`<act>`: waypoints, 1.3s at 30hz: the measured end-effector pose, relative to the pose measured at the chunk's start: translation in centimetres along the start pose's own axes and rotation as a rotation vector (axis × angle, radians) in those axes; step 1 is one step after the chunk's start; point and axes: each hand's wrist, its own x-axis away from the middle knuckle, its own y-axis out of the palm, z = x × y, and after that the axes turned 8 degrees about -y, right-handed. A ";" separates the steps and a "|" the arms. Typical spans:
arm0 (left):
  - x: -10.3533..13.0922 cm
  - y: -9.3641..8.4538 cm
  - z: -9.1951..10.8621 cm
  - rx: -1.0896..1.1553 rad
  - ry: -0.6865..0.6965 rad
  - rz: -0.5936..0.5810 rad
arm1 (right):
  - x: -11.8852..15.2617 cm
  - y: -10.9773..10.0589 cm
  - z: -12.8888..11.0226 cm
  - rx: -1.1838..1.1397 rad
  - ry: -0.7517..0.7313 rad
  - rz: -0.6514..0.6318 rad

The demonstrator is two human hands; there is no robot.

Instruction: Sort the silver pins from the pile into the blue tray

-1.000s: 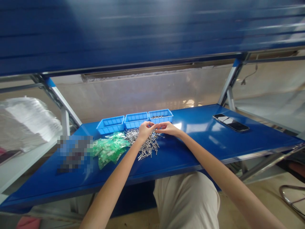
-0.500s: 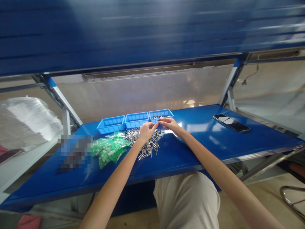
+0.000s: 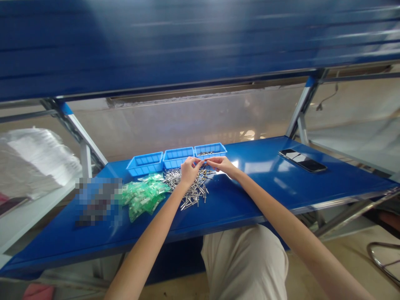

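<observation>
My left hand (image 3: 189, 171) is closed in a pinch above a pile of thin metal pins (image 3: 194, 192). Its fingertips meet those of my right hand (image 3: 221, 164), also pinched. Whatever sits between the fingertips is too small to make out. Just behind the hands stand three blue bins: the left bin (image 3: 145, 163), the middle bin (image 3: 178, 156) and the right bin (image 3: 210, 150), which has some small metal pieces (image 3: 205, 153) in it. Green plastic bags (image 3: 144, 193) lie to the left of the pile.
A phone (image 3: 302, 160) lies on the right part of the blue table (image 3: 231, 208). A blurred-out patch covers something at the left. A blue panel (image 3: 200, 41) hangs overhead between slanted metal posts. White wrapped material (image 3: 37, 158) is at the far left.
My left hand has shifted slightly left, and my right hand's fingers have moved slightly left and down. Both stay pinched close together.
</observation>
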 end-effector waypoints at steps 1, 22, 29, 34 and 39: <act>0.0 0.0 0.1 0.000 0.004 0.010 | 0.0 0.0 0.0 0.006 -0.006 0.015; -0.2 -0.5 0.2 -0.016 0.048 0.103 | -0.1 0.3 0.5 0.107 -0.002 0.074; -0.1 -0.1 -0.2 -0.079 0.127 0.000 | -0.4 0.1 0.7 0.067 0.001 0.211; 0.1 0.2 -0.8 -0.216 0.152 -0.042 | -0.3 0.2 0.6 0.062 0.031 0.181; 0.1 -0.1 -1.1 -0.315 0.080 0.055 | -0.4 -0.1 0.6 0.073 0.038 0.189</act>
